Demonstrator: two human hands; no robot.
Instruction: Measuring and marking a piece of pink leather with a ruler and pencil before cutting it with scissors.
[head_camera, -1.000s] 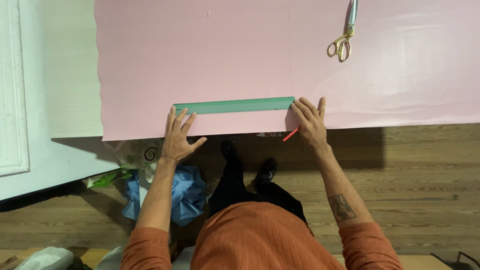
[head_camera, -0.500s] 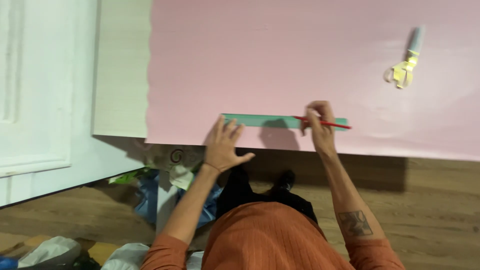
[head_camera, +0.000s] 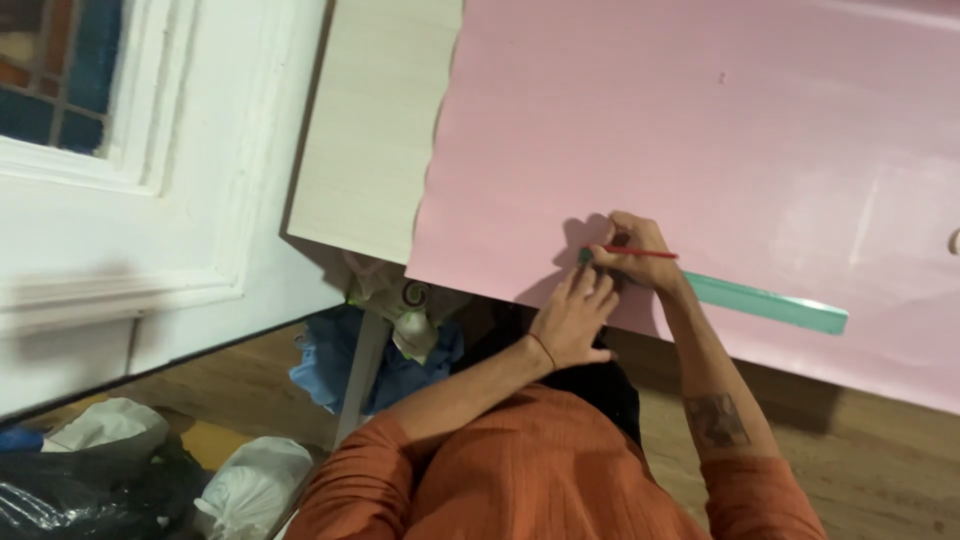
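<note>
Left hand (head_camera: 572, 322) spread flat, pinning the thin, stiff ruler (head_camera: 765, 301) — likely slippery on the pink sheet (head_camera: 700, 130); right hand (head_camera: 635, 250) pinching a red pencil (head_camera: 640, 253).

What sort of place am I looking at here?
Probably a room in a home used for crafts: a wood plank floor, a white panelled door, and a pink sheet on a pale table.

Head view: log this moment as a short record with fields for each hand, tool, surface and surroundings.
right hand: right hand holds a red pencil, tip at the ruler's left end
left hand: left hand flat, fingers pressing near the ruler's left end
ruler: green ruler lies on the pink sheet, near its front edge
surface: pink sheet covers a pale wooden table
surroundings: white bags on the floor at lower left
</note>
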